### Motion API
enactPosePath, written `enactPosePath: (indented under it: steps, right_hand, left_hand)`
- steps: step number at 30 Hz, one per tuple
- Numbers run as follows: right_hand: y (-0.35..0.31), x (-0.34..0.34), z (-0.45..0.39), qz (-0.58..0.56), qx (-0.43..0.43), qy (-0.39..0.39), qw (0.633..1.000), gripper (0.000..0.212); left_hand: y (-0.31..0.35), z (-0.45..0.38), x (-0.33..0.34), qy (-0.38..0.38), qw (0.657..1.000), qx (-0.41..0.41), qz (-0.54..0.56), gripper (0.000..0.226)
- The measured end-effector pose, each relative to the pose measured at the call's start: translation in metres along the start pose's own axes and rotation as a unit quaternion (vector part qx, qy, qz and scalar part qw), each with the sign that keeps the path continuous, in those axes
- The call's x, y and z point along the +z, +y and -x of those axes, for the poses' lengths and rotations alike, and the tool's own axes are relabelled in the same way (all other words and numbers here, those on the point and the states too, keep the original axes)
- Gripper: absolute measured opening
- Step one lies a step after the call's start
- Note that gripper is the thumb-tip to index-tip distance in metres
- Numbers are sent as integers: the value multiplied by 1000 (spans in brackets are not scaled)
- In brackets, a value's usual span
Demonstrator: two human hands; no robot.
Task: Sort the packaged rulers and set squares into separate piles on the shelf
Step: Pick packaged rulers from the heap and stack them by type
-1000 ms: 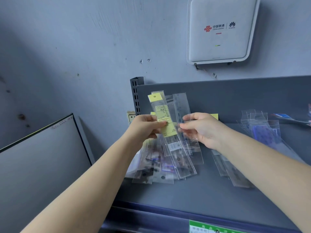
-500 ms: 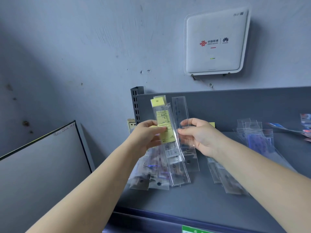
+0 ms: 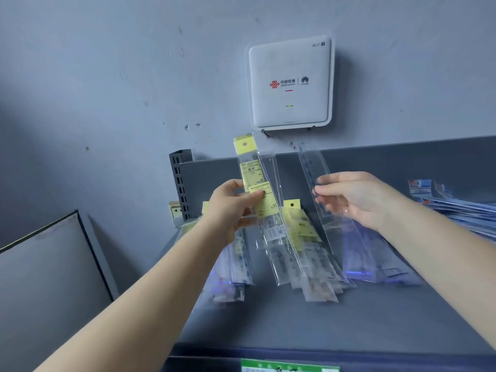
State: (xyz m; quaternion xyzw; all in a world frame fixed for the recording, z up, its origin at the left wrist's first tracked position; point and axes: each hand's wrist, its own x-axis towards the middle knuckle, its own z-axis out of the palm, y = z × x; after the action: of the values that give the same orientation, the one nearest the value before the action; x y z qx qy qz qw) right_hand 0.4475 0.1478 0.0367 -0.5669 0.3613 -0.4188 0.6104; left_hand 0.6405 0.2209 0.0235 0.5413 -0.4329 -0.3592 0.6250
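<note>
The right hand [image 3: 357,197] has drawn a clear packaged ruler [image 3: 315,181] rightward, out of the yellow-labelled bunch [image 3: 259,191] the left hand [image 3: 230,208] still pinches above the shelf [image 3: 295,326] — one pack separated, pinched in curled fingers, probably bound for the right-hand pile [image 3: 375,264].

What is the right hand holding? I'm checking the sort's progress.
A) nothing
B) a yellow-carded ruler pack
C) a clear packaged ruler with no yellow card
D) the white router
C: the right hand pinches a clear ruler pack with no yellow card on it, held apart from the yellow-carded packs gripped in the left hand.
</note>
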Motion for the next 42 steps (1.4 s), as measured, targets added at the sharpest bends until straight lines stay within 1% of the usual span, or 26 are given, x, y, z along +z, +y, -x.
enactPosePath:
  steps: [6,10,12,13,14,15,17,19,21,23,25,28,33,34,35,37,38,39,41,42]
  right_hand:
    - [3,-45,17,71,-20,80,994,39]
    - [12,-61,17,184,-2,105,977,53]
    - [19,-65,17,265,11,103,959,65]
    - [21,-66,18,310,4,109,944,66]
    - [22,-66,19,335,-19,115,935,63]
    - [21,-64,20,333,-45,114,935,55]
    - [17,-54,25,288,-62,61,954,41]
    - [17,-42,28,272,-61,9,960,33]
    - [20,-38,24,272,-82,19,959,32]
    - [20,-40,22,242,-77,47,966,21]
    - [19,-44,20,216,-67,56,973,12]
    - [18,-50,17,177,-51,59,981,14]
    - [16,-62,11,150,-41,102,982,16]
    - [17,-64,10,174,-42,111,978,13]
    - [19,-66,9,229,-40,120,965,11]
    - [23,-65,8,370,-36,139,918,38]
    - [24,-61,9,385,-50,147,910,48]
    - [22,-55,11,371,-68,139,915,50]
    - [16,-39,16,320,-91,67,941,39]
    - [16,-31,17,317,-92,28,943,35]
  left_hand:
    - [-3,-3,43,-40,999,-14,21,11]
    - [-3,-3,65,-65,997,-21,19,13]
    - [-4,-1,73,-74,997,-21,12,15]
    - [-5,0,76,-78,997,-23,12,15]
    - [-6,0,80,-83,996,-26,13,16]
    - [-8,1,83,-89,995,-30,15,16]
    - [-11,1,87,-104,994,-38,14,15]
    - [-14,3,91,-122,992,-40,19,14]
    - [-15,3,92,-128,991,-41,29,11]
    - [-14,3,91,-118,991,-43,38,10]
    - [-13,0,88,-104,992,-48,49,11]
    - [-15,-3,81,-89,993,-60,58,14]
    - [-19,-7,73,-80,993,-68,54,16]
    - [-19,-8,73,-82,993,-69,55,14]
    - [-19,-8,73,-84,993,-68,53,13]
    - [-20,-7,73,-87,993,-63,46,11]
    - [-20,-7,73,-88,993,-59,43,11]
    - [-20,-6,74,-87,994,-55,42,10]
    - [-18,-4,76,-85,994,-44,43,10]
    - [-16,-2,76,-81,995,-39,44,10]
